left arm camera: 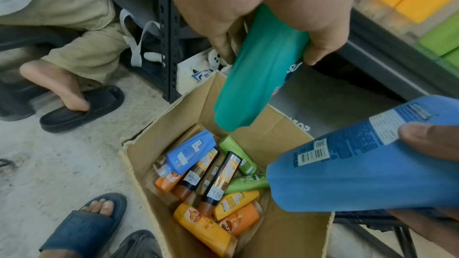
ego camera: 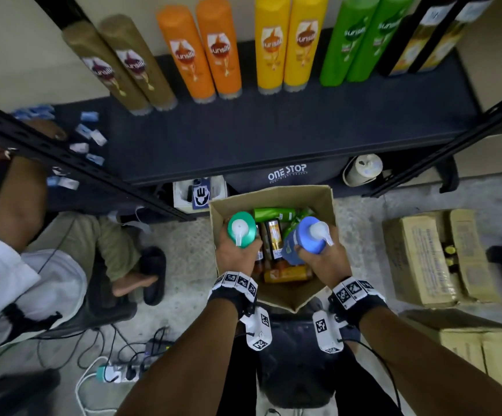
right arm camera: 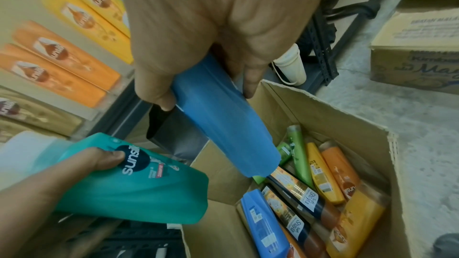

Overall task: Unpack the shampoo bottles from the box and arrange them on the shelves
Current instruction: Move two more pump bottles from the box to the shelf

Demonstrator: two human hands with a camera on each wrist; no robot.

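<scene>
Over the concrete floor (ego camera: 183, 259), my left hand (ego camera: 235, 256) grips a green bottle (ego camera: 241, 229) and my right hand (ego camera: 323, 261) a blue bottle (ego camera: 311, 235) above the open box (ego camera: 273, 197), the shelf (ego camera: 273, 136) front bare.

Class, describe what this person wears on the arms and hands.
Both forearms are bare, with no sleeves or gloves. Each wrist carries a black band topped by white blocks printed with square black-and-white markers, and a white marked camera unit hangs beneath. A thin black cable trails from the right one.

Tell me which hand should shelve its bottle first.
Probably the right hand: its blue bottle sits nearer the shelf's bare front right, while the left hand holds the teal bottle. Close call.
</scene>
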